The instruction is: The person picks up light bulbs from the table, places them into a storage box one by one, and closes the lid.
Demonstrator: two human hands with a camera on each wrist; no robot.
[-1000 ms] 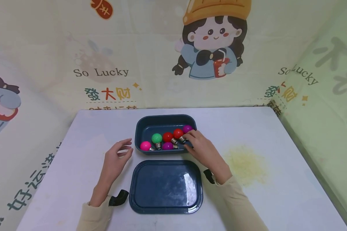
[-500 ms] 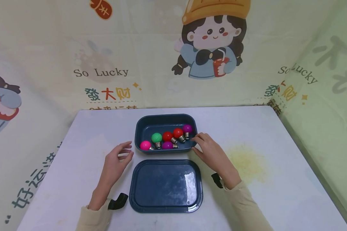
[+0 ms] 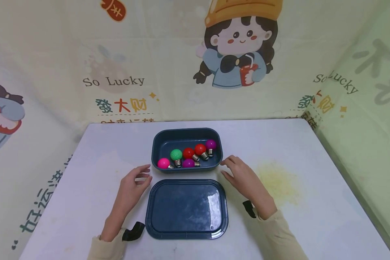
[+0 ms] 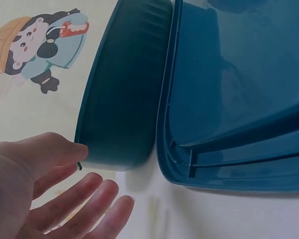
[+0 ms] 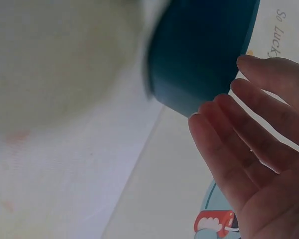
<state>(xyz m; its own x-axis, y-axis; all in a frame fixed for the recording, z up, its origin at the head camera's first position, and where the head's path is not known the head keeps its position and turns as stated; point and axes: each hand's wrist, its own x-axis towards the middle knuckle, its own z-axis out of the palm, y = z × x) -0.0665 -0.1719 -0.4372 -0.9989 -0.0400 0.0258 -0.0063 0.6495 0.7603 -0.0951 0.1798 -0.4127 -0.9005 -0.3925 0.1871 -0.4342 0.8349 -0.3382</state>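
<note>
Several coloured light bulbs with metal screw bases lie in a dark blue box: a pink bulb, a green bulb, a red bulb beside another red one, and two purple, one being the purple bulb at the right end. My left hand is just off the box's front left corner, fingers loosely bent, holding nothing. Near the front right corner is my right hand, also holding nothing; whether its fingertips touch the wall I cannot tell. Both wrist views show the box beside relaxed fingers.
A dark blue lid lies flat in front of the box, between my forearms. Both stand on a white table with a yellowish stain on the right. A printed cloth hangs behind it.
My right hand has drawn back from inside the box, moving right and toward me to outside its right corner, uncovering the right purple bulb. My left hand has shifted slightly toward me.
</note>
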